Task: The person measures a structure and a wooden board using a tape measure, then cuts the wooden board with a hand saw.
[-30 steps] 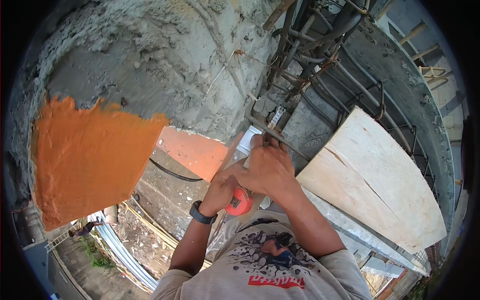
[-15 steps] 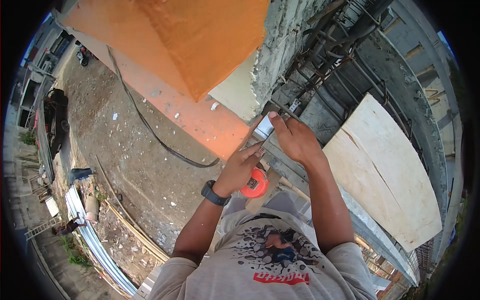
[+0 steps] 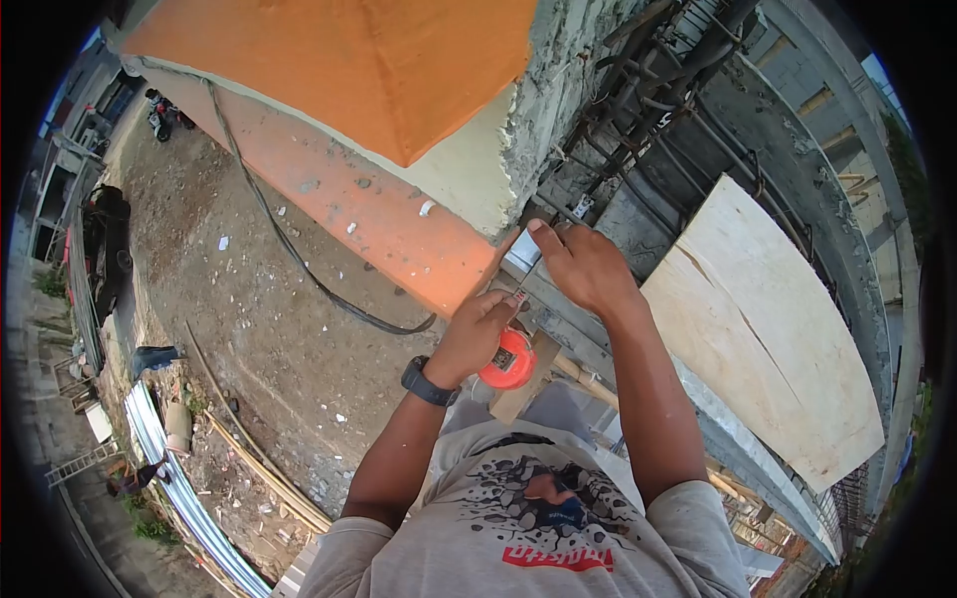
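Observation:
My left hand, a dark watch on its wrist, is closed beside a round red case that looks like a tape measure. A slim red-and-white marked strip shows at its fingertips. Just above lies a silvery flat piece at the corner of the orange ledge. My right hand has its thumb against the upper edge of that piece, its other fingers curled and partly hidden. A rough concrete edge rises beyond both hands.
To the right lies a cracked plywood sheet, with bent rebar above it. An orange-painted block overhangs the ledge. A black cable loops over the ledge toward the dirt ground far below. Pipes and a person are at lower left.
My view has shifted slightly. The hands stay close to the same spot by the ledge corner, and the red case shows a little more below my left hand.

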`<state>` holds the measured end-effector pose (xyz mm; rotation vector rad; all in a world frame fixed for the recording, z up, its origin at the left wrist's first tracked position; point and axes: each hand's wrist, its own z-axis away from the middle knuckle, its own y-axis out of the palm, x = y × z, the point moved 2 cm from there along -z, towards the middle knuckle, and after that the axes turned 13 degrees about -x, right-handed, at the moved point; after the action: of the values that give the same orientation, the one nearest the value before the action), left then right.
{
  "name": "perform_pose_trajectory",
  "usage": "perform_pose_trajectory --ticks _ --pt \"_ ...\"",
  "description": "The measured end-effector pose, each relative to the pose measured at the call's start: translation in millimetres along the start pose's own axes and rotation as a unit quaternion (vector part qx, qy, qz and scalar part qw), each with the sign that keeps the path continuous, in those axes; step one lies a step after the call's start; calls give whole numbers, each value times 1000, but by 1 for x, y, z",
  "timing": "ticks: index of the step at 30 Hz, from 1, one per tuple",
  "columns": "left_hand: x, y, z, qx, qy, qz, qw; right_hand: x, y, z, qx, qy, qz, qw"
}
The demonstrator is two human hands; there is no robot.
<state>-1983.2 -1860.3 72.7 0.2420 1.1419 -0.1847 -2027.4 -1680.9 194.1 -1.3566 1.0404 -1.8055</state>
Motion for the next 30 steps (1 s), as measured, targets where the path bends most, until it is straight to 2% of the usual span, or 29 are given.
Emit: perform_pose_trajectory --ticks 5,13,20,30 --pt "0 0 2 10 -59 71 996 -2 3 0 -20 -14 2 1000" --pt "-8 4 6 7 -76 101 992 -4 6 1 -39 -30 0 999" --pt "-7 5 5 -13 -6 3 1000 -2 3 4 -37 -40 -2 999" --pt "-3 1 1 -7 -7 -25 1000 -4 4 4 -44 -39 -14 998"
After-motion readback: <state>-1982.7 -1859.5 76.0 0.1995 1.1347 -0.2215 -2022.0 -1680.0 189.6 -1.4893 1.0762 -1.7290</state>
